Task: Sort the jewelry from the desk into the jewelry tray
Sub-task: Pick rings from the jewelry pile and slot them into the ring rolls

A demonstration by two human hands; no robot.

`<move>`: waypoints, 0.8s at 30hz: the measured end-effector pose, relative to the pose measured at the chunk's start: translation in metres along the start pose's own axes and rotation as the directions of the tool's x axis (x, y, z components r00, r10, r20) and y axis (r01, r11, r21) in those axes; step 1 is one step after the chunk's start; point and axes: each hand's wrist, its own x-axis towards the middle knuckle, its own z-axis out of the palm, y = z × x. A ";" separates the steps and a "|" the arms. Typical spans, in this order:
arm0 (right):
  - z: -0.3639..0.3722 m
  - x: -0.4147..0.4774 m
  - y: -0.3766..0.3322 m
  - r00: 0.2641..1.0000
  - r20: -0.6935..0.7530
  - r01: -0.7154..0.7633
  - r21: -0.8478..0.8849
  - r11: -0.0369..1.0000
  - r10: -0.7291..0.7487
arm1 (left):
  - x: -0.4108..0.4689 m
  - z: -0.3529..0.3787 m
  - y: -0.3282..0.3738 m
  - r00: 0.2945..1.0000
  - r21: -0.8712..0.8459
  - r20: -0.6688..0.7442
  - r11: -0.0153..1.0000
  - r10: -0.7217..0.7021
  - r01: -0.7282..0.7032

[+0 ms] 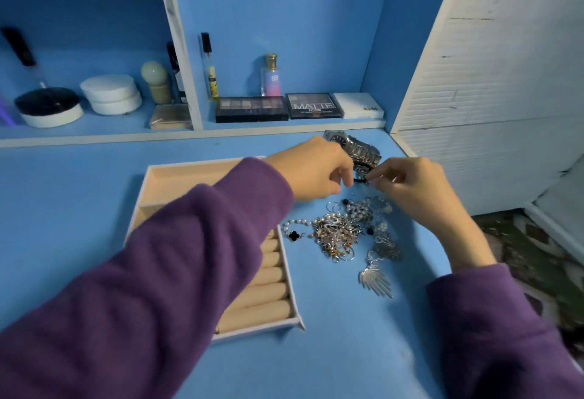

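**Both my hands on one small black piece**

Closest to me are my purple sleeves (158, 272), one on each arm, above the blue desk (316, 360). My left arm goes across the jewelry tray (291, 281), which sits on the left part of the desk. The tray is cream with a white rim. Its near part has a row of soft rolls, and its far part has open boxes.

To the right of the tray, on the desk, is the jewelry pile (344, 231). It is a messy heap of silver and gold chains, rings and beads, all mixed up. A silver wing charm (377, 278) sticks out on the near side. A pearl string (295, 230) with a black clover lies on the left side, just beside the tray.

Just past the pile, my left hand (316, 171) and right hand (417, 190) meet above the desk. Both have fingers curled in. The tips of both hands pinch a small black piece (361, 179) between them. I cannot tell what it is.

Behind my hands a silver watch (357, 148) lies on the desk. Farther back, a shelf has makeup boxes (251, 109) and a bottle (271, 77).
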 end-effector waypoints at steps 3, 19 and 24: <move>0.001 0.001 0.000 1.000 -0.023 -0.011 -0.007 1.000 0.010 | 0.021 0.008 -0.001 0.999 -0.006 0.041 1.000 -0.011 0.011; 0.005 -0.001 -0.007 0.999 -0.023 0.028 0.012 1.000 -0.027 | 0.037 0.021 0.001 0.982 0.180 0.164 0.981 -0.097 0.067; 0.008 -0.007 -0.018 0.986 0.068 0.148 0.063 0.987 -0.153 | 0.019 0.009 -0.015 0.988 0.102 0.063 0.985 -0.143 0.136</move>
